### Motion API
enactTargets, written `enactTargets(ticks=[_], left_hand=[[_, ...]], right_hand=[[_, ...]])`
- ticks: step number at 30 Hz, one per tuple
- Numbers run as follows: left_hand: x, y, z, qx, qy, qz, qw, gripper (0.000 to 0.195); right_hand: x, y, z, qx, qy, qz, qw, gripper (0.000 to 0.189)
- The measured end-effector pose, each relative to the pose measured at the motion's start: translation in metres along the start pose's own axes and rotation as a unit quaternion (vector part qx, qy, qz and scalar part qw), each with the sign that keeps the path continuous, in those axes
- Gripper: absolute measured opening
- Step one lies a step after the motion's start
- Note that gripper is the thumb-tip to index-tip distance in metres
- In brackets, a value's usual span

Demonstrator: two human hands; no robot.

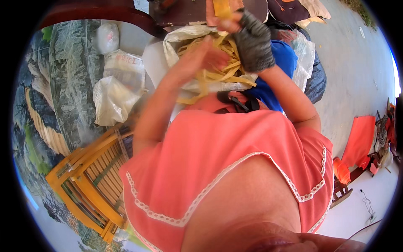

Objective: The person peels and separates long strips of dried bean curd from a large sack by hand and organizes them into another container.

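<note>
A white woven sack (176, 37) stands open before me, filled with long yellow strips (234, 67) in a loose tangle. Bare and blurred by motion, my left hand (211, 56) is over the sack's mouth; whether its fingers grip a strip cannot be made out. My right hand (255, 41) wears a dark grey fingerless glove. Its fingertips are closed on a yellow band (222, 8) at the edge of a dark brown table (179, 15). Under that band lies a salmon-coloured cloth (211, 14). Some strips hang over the sack's near rim towards my lap.
Blue fabric (281, 58) and a dark plastic bag (316, 82) lie to the right of the sack. White plastic sacks (116, 94) stand on the left. A yellow wooden slatted chair (97, 182) is at my left side. Dark cushions (288, 11) sit beyond the table's right edge.
</note>
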State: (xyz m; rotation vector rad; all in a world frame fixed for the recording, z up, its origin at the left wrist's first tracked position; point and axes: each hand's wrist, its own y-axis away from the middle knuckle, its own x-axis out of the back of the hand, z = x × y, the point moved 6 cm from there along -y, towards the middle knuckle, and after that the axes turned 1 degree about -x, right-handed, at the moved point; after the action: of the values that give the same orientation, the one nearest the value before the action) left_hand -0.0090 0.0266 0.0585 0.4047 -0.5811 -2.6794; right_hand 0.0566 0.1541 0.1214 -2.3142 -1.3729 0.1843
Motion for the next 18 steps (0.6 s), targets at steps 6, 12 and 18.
enactTargets(ticks=[6, 12, 18], left_hand=[[0.004, -0.022, -0.011, -0.026, 0.312, 0.041, 0.949, 0.033], [-0.005, -0.042, -0.018, -0.082, 0.296, -0.044, 0.951, 0.027], [-0.018, -0.019, 0.004, -0.014, -0.114, 0.042, 0.993, 0.024]], right_hand=[[-0.038, 0.043, -0.001, 0.143, 0.241, -0.088, 0.956, 0.018], [-0.023, 0.031, 0.026, -0.013, 0.091, -0.056, 0.994, 0.017], [-0.017, 0.020, 0.010, 0.016, 0.246, -0.075, 0.966, 0.019]])
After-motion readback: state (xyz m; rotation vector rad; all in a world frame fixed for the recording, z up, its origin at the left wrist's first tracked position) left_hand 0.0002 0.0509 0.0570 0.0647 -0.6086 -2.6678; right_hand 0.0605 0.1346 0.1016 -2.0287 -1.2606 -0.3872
